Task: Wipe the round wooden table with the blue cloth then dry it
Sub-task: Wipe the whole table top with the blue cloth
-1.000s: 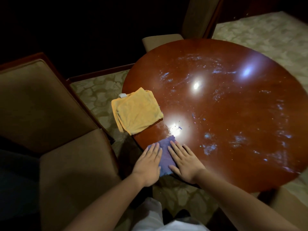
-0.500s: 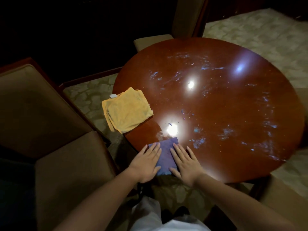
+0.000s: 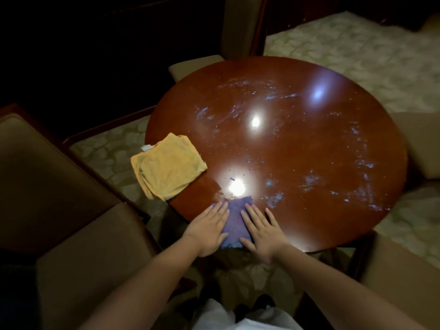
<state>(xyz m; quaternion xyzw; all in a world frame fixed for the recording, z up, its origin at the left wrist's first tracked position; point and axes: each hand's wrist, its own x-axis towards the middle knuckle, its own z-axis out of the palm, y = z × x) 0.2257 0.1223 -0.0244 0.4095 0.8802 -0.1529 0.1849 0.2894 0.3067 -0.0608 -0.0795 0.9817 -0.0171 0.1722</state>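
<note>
Low in the frame centre, the left hand (image 3: 207, 231) and right hand (image 3: 262, 231) press flat, fingers straight, on the blue cloth (image 3: 234, 221) at the near edge of the table (image 3: 309, 151), and a yellow cloth (image 3: 167, 169) lies over its left edge

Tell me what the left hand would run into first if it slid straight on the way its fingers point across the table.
Probably nothing solid soon: the left hand points up and slightly right, past the yellow cloth, which lies to its left. Ahead lies bare wet table with small specks near the glare, as far as this view shows.
</note>
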